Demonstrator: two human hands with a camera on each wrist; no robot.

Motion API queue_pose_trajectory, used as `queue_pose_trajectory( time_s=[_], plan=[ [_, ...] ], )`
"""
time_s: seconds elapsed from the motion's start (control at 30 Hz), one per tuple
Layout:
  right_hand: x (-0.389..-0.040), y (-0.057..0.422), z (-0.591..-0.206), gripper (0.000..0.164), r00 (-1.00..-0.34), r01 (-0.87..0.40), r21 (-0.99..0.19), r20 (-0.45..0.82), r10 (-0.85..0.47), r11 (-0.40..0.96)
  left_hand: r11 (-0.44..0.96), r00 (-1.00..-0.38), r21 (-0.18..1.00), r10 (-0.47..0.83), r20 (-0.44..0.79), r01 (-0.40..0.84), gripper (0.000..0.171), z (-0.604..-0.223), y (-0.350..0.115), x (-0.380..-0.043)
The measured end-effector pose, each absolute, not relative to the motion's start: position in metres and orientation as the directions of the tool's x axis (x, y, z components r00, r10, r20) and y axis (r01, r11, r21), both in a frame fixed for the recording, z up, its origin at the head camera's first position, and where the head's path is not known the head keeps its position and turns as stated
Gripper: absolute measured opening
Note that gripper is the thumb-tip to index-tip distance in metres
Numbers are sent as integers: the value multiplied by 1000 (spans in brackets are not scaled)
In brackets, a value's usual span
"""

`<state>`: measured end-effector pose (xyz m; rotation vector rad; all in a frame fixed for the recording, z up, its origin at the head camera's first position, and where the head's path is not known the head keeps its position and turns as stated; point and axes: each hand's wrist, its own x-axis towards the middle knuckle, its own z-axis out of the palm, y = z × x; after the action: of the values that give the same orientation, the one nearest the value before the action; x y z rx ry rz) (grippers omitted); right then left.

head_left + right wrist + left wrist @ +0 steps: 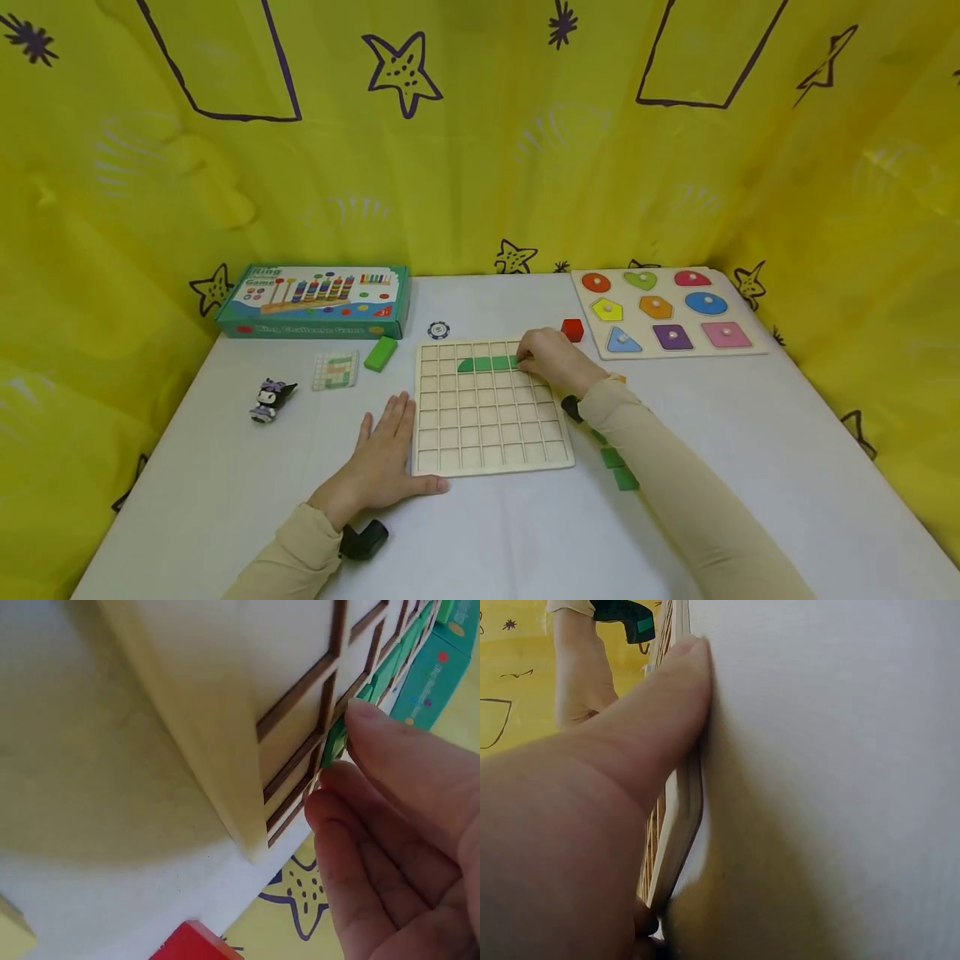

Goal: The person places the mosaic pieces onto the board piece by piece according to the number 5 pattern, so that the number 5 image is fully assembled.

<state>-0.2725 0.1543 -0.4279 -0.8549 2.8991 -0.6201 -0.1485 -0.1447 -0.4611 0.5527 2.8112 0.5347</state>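
"So, what is the right hand [553,357] doing?"

"Its thumb and fingers pinch a green piece [335,741] at the grid board [489,422], at the right end of a green row [482,364] near the far edge. Only slivers of that piece show between the fingertips, so I can't make out its shape, or whether it sits fully in its cell."

"And the left hand [381,462]?"

"Released: fingers straight beside the board's left edge, thumb at the near left corner. From the left wrist, the hand and thumb hide most of the board, and the other fingers barely show."

"Anything covered elsewhere?"

"Yes, the right sleeve [675,475] overlaps some loose green pieces [612,457] on the desk [187,500]; I can't count them. Something orange [619,378] peeks out by the wrist, mostly hidden. The red block [196,943] is cut off by the lower edge of the right wrist view."
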Motion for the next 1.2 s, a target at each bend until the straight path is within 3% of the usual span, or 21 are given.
queue_pose_trajectory(
  time_s=[0.2,0.4,0.57,0.77,1.03,1.2],
  plan=[
    [-262,173,-423,15,-805,-584,-341,127,-580,736,859,-903,398,405,-143,322,131,-459,-146,-149],
    [-242,221,-420,18,-897,-428,-477,122,-425,767,864,-905,385,402,-139,325,131,-457,-147,-150],
    [-216,260,-426,20,-938,-315,-486,30,-345,815,861,-902,389,407,-142,327,130,-459,-145,-147],
    [-199,281,-431,21,-957,-262,-504,29,-288,823,863,-907,385,401,-128,327,130,-459,-146,-147],
    [-206,291,-434,29,-963,-222,-493,-24,-267,842,859,-905,396,404,-137,323,130,-462,-145,-147],
    [-216,286,-437,24,-956,-215,-447,-84,-280,869,859,-905,393,406,-131,328,130,-462,-145,-146]
  ],
)
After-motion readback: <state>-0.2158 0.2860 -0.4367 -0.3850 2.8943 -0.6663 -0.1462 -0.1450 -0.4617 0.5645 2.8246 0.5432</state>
